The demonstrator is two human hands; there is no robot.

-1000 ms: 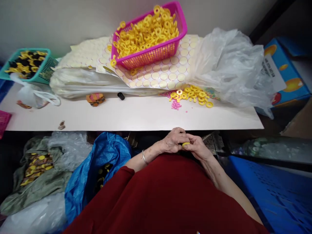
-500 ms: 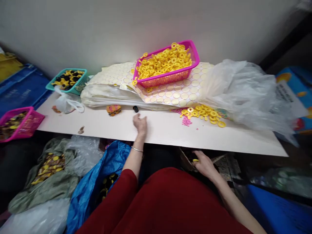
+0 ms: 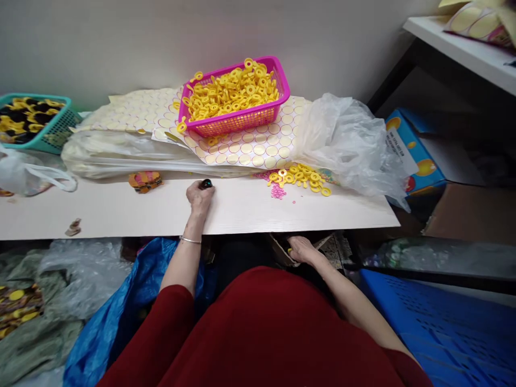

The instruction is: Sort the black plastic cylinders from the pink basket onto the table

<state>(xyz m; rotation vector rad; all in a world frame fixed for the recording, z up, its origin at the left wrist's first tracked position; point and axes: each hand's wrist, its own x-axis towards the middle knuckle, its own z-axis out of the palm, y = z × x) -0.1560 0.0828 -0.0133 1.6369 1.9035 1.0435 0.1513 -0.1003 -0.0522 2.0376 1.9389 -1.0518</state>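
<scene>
Fingertips (image 3: pixel 202 188) of the left hand (image 3: pixel 200 199) are touching a small black piece (image 3: pixel 207 184) on the white bench (image 3: pixel 121 209). The grip is curling loosely over it, and I cannot tell whether the piece is actually being pinched. A thin bracelet (image 3: pixel 190 241) is circling the wrist behind this grip.

Left of the grip, a small orange and pink item (image 3: pixel 145 181) is lying near the piece. Right of the grip, pink beads (image 3: pixel 277 192) and loose yellow rings (image 3: pixel 300 177) are lying in 2 little heaps, touching each other. Beyond the grip, sheets of round stickers (image 3: pixel 250 148) are carrying a pink basket (image 3: pixel 278 102) heaped with more yellow rings. Farther right, a clear plastic bag (image 3: pixel 346 145) is bulging over the bench. Far to the left, a teal basket (image 3: pixel 60 126) is holding yellow and black parts.

The right hand (image 3: pixel 303 250) is hanging below the bench's front edge, well apart from the left grip, and resting against a cardboard box (image 3: pixel 278 250). A speck of yellow is showing at its fingers, but whether this grip is holding anything I cannot tell. A blue bag (image 3: pixel 121 317) is lying below the left grip and a blue crate (image 3: pixel 443 322) below the right.
</scene>
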